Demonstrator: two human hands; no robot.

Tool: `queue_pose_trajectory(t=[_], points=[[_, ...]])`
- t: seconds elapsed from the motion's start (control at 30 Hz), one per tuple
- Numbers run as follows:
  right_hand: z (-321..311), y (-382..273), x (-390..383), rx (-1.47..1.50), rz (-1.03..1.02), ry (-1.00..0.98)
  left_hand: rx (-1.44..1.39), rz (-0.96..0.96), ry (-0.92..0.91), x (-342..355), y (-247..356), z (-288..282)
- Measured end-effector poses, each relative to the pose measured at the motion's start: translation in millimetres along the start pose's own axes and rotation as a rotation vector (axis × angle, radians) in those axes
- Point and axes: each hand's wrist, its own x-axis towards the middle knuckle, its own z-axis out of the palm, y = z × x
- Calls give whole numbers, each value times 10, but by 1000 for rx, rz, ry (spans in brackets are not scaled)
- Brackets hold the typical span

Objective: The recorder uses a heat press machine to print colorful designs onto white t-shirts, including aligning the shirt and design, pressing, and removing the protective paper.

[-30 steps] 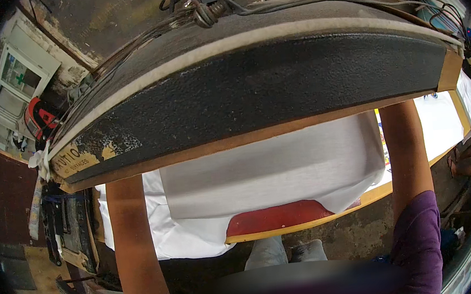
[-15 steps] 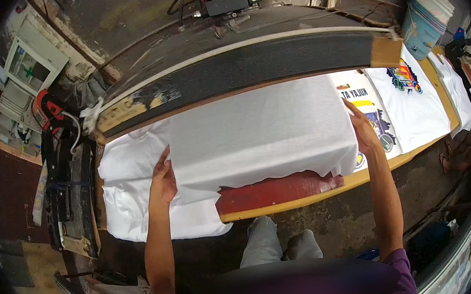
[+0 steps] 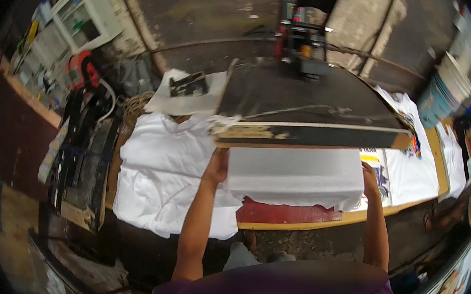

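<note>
So, two hands (image 3: 216, 169) (image 3: 369, 179) flanking one draped white cloth (image 3: 297, 169).

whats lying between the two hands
The head view shows white cloth between the left hand and the right hand, with a black slab above its far part and a red surface along its near edge.

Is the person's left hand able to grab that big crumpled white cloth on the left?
Probably yes: the left hand is right beside the crumpled white cloth, and nothing seems to stand between them. The black slab lies mainly to the cloth's right, so it looks mostly out of the way.
</note>
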Motion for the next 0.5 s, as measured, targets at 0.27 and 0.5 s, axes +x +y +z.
queue_pose_trajectory(t=[0.27,0.5], points=[[-124,-339,88,-145,195,80,321,328,40,73,710,-271],[87,-554,332,168,144,-35,986,138,-119,-191,1060,54]])
